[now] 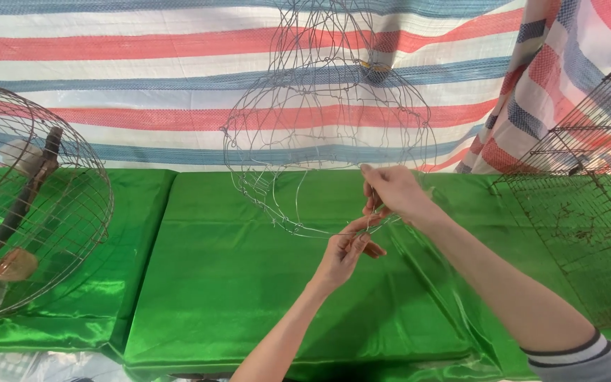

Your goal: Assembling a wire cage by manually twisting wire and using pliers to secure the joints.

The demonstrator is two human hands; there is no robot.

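Working thin wire at the lower rim of a half-made wire cage (pixel 327 134) goes best, I judge, when one hand steadies the rim close to the joint while the other does the bending, so the loose frame does not swing or spring out of shape; keeping the fingertips right at the crossing point gives more control than pulling from farther along the strand.

From the head camera, the cage hangs in front of a striped tarp (pixel 143 78) in red, white and blue, and its lower rim dips to just above a bench (pixel 249 283) draped in shiny green cloth. The right hand (pixel 392 192) reaches in from the right, its fingers curled and pinched onto the wire at the rim. The left hand (pixel 348 249) comes up from below, just under the right one, fingertips closed on the same stretch of wire; the two hands are nearly touching. Neither hand is spread; both are gripping thin strands, though the exact strand each holds is too fine to make out.

On the left end of the bench rests a finished domed cage (pixel 30 205) with a wooden perch inside. At the right edge leans a flat, rusty mesh panel (pixel 588 212).
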